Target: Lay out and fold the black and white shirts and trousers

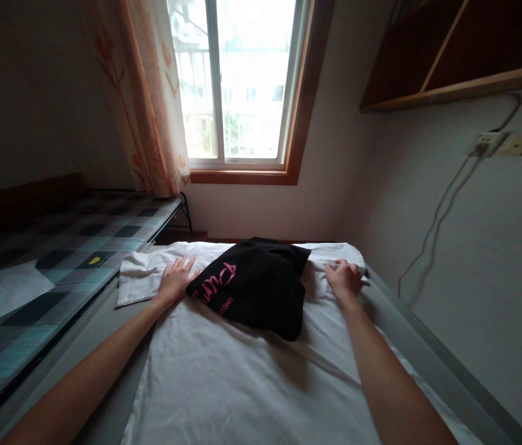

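A white T-shirt (242,383) lies spread over a grey surface, one sleeve reaching out to the left. On its upper middle rests a folded black cloth (261,284) with pink lettering; its full shape is hidden by the folds. My left hand (176,279) lies flat on the T-shirt near the left sleeve, fingers spread, beside the black cloth's left corner. To the right of the black cloth, my right hand (344,278) is on the T-shirt by the right sleeve, its fingers curled in on the white fabric. That sleeve is bunched and partly hidden behind the hand.
At left stands a bed with a checked mattress (117,232) and a white paper sheet (1,293) on it. A window (254,80) with an orange curtain (147,99) is ahead. On the right wall are a shelf (464,83), a socket (487,143) and a hanging cable (437,216).
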A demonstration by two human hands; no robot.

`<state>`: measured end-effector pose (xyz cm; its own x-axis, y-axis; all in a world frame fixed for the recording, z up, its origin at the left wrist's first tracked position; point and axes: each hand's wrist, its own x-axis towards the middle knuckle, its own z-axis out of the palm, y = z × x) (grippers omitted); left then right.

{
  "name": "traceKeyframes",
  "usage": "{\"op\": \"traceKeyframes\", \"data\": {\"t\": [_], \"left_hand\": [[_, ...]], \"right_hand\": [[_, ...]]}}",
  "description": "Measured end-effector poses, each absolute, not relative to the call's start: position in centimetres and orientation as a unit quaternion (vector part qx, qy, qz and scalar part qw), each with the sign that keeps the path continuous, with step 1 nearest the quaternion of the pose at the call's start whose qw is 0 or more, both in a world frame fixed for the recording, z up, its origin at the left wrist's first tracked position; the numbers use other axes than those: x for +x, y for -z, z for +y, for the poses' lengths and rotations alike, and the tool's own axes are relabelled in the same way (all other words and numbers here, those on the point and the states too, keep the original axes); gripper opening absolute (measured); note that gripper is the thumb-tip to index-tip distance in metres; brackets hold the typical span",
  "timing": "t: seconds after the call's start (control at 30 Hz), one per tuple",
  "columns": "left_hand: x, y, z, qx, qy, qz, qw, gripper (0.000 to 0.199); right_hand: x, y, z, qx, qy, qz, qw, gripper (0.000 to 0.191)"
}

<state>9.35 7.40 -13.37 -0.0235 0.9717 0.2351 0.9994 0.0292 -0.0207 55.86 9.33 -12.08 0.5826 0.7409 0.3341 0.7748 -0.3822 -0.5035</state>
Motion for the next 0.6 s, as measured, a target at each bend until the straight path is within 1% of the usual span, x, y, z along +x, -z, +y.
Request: {"op": "traceKeyframes", "data": {"t": [0.07, 0.17, 0.37, 0.43, 0.53, 0.6], "left_hand": [[9.4, 13.2, 7.3, -0.691, 0.078, -0.713, 0.09, 0.055], [9.6, 13.1, 7.3, -0.688, 0.085, -0.716, 0.088, 0.055], [9.5, 13.4, 7.4, -0.687, 0.091, -0.716, 0.086, 0.055], [9.5, 13.4, 7.5, -0.687, 0.091, -0.716, 0.085, 0.056], [9.5, 13.4, 7.5, -0.685, 0.09, -0.718, 0.083, 0.056], [9.6, 13.4, 7.4, -0.685, 0.09, -0.718, 0.084, 0.055]], "right_hand": [[56.9, 12.6, 9.1, -0.863, 0.025, -0.419, 0.28, 0.046], [57.7, 13.2, 9.3, -0.877, 0.032, -0.397, 0.268, 0.05], [59.7, 12.6, 10.7, -0.878, 0.052, -0.426, 0.212, 0.062], [60.0, 11.9, 11.3, -0.875, 0.075, -0.438, 0.191, 0.062], [59.6, 10.8, 12.8, -0.826, 0.109, -0.525, 0.172, 0.057], [58.8, 10.2, 14.1, -0.779, 0.091, -0.603, 0.149, 0.057]]}}
